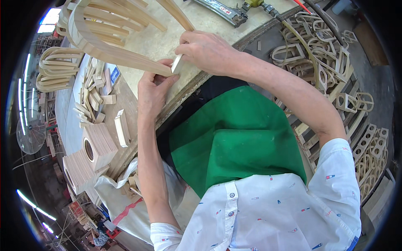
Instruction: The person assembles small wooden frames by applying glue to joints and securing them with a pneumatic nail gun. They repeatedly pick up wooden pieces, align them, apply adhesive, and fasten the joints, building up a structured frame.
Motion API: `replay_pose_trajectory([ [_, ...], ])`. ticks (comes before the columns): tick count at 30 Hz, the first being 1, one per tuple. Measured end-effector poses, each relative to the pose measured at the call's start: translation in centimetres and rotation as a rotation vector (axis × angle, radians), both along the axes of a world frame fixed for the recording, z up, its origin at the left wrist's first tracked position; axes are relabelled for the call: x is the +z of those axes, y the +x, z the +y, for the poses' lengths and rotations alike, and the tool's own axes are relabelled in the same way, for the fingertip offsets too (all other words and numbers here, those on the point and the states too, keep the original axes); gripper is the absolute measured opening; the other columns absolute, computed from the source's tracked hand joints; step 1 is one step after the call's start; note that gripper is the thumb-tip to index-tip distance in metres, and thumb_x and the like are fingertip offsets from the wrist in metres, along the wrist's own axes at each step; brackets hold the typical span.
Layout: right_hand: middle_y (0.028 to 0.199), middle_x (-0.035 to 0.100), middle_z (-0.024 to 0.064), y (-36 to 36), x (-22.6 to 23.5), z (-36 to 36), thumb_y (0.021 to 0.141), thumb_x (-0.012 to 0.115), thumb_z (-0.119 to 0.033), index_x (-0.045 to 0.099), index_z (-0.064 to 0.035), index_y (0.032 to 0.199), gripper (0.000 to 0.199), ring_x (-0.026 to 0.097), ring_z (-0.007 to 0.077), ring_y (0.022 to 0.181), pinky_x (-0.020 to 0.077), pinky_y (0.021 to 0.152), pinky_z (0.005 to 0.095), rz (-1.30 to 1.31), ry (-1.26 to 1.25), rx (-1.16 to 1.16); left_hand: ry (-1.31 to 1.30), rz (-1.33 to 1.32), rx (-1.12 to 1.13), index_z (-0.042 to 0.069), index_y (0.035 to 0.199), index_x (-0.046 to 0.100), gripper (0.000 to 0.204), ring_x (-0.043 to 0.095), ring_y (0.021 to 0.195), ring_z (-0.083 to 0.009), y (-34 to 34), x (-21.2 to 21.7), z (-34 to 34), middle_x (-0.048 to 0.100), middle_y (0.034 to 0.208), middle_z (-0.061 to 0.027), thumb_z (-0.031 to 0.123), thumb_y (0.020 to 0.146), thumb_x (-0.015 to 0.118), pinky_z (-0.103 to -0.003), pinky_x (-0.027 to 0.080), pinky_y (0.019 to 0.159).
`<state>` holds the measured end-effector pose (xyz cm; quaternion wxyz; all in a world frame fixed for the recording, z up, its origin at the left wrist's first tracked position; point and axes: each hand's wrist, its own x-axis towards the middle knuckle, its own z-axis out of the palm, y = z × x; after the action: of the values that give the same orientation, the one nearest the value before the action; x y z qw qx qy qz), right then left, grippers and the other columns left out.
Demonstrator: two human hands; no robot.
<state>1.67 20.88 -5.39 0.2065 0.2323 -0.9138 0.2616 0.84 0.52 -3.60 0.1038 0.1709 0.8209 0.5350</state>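
Observation:
A U-shaped bent plywood frame (119, 53) stands on the workbench (146, 46), one end of it reaching toward me. My left hand (153, 92) is closed around that end, thumb and fingers pinching it near the bench's front edge. Between the fingers of my right hand (209, 52) is a small pale wooden block (177, 64), held against the tip of the frame. The other leg (178, 14) of a bent frame comes down just beyond my right hand. My left fingers are partly hidden behind the wood.
A pneumatic nail gun (224, 12) with a hose lies at the bench's far side. Loose wooden strips (94, 90) are heaped at the left, near stacked plywood pieces with round holes (98, 144). More bent frames (60, 67) stand far left; many others (310, 46) are piled on the right.

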Motion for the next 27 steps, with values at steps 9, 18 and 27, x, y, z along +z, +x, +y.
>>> replay_pose_trajectory([
  [9,0.096,0.061,0.0107,-0.1,-1.1,-0.2,0.077,0.064,-0.004,0.067,-0.0034,0.093,0.017,0.062,0.0276,0.086,0.0522,0.071,0.0381,0.140,-0.052,0.008,0.045,-0.090,-0.063,0.004,0.115,0.065,0.039,0.049,0.074,-0.0057,-1.0,-0.2,-0.4,0.058,0.088,0.0029,-0.004,0.077,0.072,-0.022,0.042,0.067],
  [18,0.095,0.062,0.0110,-0.1,-1.0,-0.1,0.077,0.062,-0.003,0.067,-0.0025,0.093,0.017,0.062,0.0275,0.085,0.0523,0.069,0.0384,0.141,-0.063,0.023,0.063,-0.108,-0.061,0.005,0.114,0.067,0.040,0.055,0.084,-0.0088,-0.7,0.8,0.0,0.059,0.092,0.0006,-0.004,0.075,0.073,-0.025,0.046,0.077],
  [27,0.096,0.062,0.0129,-0.5,-0.8,-0.1,0.074,0.063,0.000,0.068,-0.0025,0.093,0.020,0.063,0.0284,0.088,0.0535,0.071,0.0383,0.138,-0.018,0.049,0.017,-0.112,-0.158,0.002,0.107,0.067,0.032,0.059,0.097,-0.0125,-2.1,0.6,-1.1,0.065,0.105,-0.0015,-0.004,0.076,0.073,-0.027,0.048,0.088],
])
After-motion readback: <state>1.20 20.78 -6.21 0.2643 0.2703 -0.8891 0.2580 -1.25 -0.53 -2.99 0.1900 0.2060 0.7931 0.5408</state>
